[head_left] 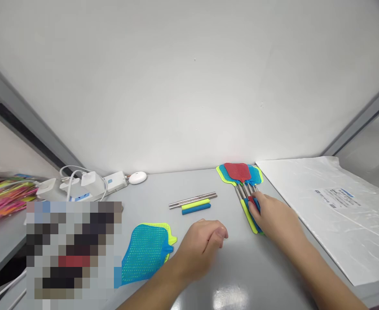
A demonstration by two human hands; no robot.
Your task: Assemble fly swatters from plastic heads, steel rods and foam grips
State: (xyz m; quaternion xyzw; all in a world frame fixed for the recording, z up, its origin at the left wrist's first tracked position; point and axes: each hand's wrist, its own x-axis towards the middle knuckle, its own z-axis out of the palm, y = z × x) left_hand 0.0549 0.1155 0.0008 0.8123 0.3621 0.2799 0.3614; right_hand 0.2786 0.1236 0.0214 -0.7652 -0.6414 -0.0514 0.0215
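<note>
My right hand (271,215) lies over the handles of a fanned bundle of fly swatters at the right of the table, its fingers closed round a blue handle (256,204). A red swatter head (237,171) tops the bundle, with blue and yellow-green ones under it. Beside it runs a yellow-green handle (249,216). My left hand (200,246) is curled into a loose fist above the table, with nothing showing in it. To its left lie loose blue (147,249) and yellow-green (173,239) swatter heads. Behind it are thin metal rods (192,199), a yellow-green grip (196,204) and a blue grip (196,209).
A white plastic package (331,228) with a label covers the table's right side. At the back left stand a power strip (115,181) with chargers and cables, and a white oval device (137,178). Colourful strips (8,198) lie far left. A blurred patch hides the front left.
</note>
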